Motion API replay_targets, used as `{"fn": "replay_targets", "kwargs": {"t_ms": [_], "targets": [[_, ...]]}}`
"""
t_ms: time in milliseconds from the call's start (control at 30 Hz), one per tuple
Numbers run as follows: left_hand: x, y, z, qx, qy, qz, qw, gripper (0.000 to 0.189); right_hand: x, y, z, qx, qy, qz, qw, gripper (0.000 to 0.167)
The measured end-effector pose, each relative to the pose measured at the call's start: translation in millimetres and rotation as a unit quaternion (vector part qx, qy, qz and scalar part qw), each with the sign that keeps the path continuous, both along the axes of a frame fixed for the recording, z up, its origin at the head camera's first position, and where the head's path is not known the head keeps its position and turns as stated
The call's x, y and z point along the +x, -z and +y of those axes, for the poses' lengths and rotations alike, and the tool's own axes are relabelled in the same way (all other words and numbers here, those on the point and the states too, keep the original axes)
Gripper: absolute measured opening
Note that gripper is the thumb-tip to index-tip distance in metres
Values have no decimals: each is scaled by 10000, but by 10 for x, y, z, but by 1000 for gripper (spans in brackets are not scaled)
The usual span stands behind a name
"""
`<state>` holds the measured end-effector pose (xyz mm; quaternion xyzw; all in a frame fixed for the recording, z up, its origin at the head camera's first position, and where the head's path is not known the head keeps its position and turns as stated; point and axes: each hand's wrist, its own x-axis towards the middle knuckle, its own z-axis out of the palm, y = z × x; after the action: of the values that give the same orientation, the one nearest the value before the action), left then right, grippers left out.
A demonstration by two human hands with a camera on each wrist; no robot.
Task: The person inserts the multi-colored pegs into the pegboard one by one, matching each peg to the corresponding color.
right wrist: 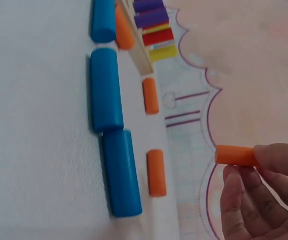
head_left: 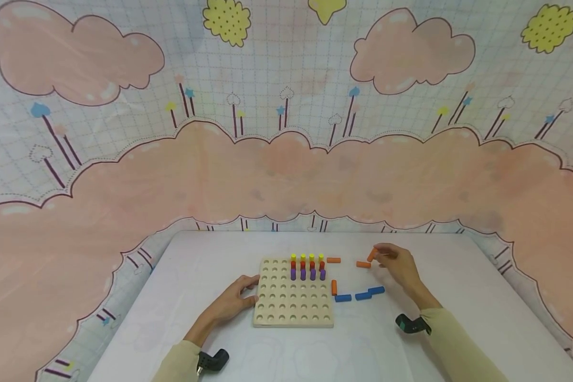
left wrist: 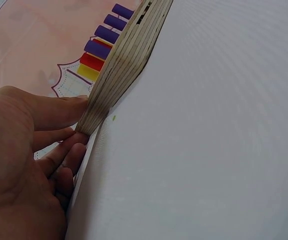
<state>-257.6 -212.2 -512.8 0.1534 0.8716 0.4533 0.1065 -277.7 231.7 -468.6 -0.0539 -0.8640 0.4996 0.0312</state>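
On the white table (head_left: 363, 339), twelve pegs (head_left: 312, 275) are seated in the lower-centre board (head_left: 298, 292) touched by the left hand (head_left: 231, 301), fingers parted, while one orange peg (head_left: 372, 255) is pinched right of centre by the right hand (head_left: 401, 266) and six loose pegs (head_left: 343, 298) are left.

One board (head_left: 298, 312), apparently nineteen pegs (head_left: 312, 275)
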Motion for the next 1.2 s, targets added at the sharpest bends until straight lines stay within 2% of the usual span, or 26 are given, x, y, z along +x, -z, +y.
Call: {"fn": "replay_targets", "kwargs": {"t_ms": [300, 600, 900, 1067, 1200], "targets": [[8, 18, -10, 9, -24, -1, 10000, 56, 115, -60, -208, 75, -224, 294, 9993, 31], [12, 32, -10, -17, -44, -9, 10000, 56, 207, -155, -510, -142, -685, 387, 9968, 29], [7, 35, -4, -44, -86, -42, 9999, 56, 272, -130, -806, -228, -1079, 447, 9929, 26], [-11, 25, -1, -41, -5, 62, 10000, 55, 254, -92, -898, -419, -1231, 596, 9897, 27], [-22, 20, 1, -65, 18, 105, 9999, 55, 237, -75, -997, -457, -1248, 557, 9896, 26]]}}
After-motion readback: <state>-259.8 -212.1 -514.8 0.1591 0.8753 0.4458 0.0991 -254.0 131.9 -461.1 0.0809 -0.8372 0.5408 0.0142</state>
